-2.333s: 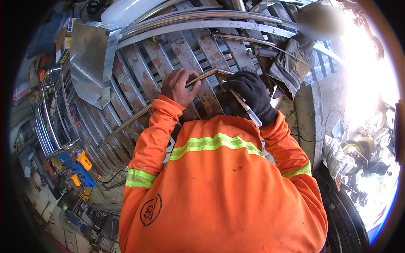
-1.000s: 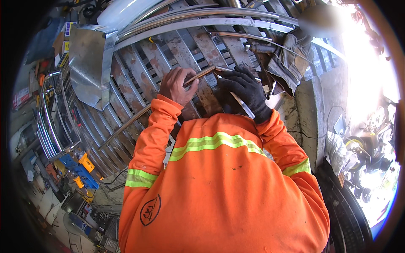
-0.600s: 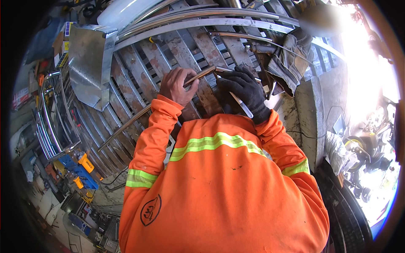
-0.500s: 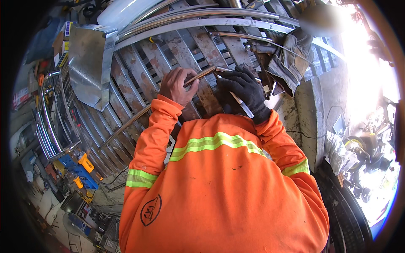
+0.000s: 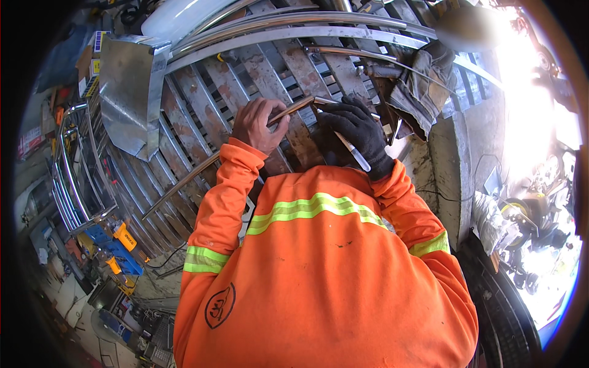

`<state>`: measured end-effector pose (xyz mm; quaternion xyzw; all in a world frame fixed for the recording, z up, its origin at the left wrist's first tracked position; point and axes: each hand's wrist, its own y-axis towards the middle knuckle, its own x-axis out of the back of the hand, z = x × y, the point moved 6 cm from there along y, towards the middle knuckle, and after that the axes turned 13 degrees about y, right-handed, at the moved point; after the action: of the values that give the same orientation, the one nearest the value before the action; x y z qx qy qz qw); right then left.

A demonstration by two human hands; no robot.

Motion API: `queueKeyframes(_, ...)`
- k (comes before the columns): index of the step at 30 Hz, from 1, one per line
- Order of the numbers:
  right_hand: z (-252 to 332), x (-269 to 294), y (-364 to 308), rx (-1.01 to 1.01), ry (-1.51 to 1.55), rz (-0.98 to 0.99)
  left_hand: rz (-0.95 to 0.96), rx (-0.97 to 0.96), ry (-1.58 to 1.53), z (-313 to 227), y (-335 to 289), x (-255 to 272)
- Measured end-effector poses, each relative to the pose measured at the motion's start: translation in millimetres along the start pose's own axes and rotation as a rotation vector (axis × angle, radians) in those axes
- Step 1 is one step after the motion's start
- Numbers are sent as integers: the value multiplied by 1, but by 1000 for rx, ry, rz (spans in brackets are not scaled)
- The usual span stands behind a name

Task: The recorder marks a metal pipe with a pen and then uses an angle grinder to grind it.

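My bare left hand point(image 5: 257, 126) is closed round a thin shiny metal tube point(image 5: 183, 183), which slopes from the lower left up to the middle of the slatted metal bench point(image 5: 300, 132). At its upper end the tube meets a short metal piece point(image 5: 325, 100) at an angle; I cannot tell whether they are joined. My right hand point(image 5: 362, 129), in a black glove, grips a white pen-like marker point(image 5: 356, 154), its tip close to that meeting point. The gloved fingers partly hide the short piece.
Long curved metal tubes point(image 5: 294, 23) cross the bench's far side. A bent sheet-metal piece point(image 5: 127, 92) lies at the left, above a chrome tube frame point(image 5: 76, 178). Worn grey gloves or cloth point(image 5: 423, 92) rest at right. Yellow-and-blue tools point(image 5: 123, 239) sit lower left.
The marker in my right hand has tilted very slightly. My left hand and the tube have stayed in place.
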<state>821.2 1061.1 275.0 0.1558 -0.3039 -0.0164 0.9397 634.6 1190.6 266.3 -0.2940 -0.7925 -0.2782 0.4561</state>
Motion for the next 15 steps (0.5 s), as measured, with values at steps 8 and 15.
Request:
queueKeyframes(8,5,2,2,3,1,-21,4,0,-5,0,0,0)
queueKeyframes(15,9,5,5,0,20,-19,-2,1,0,-2,1,2)
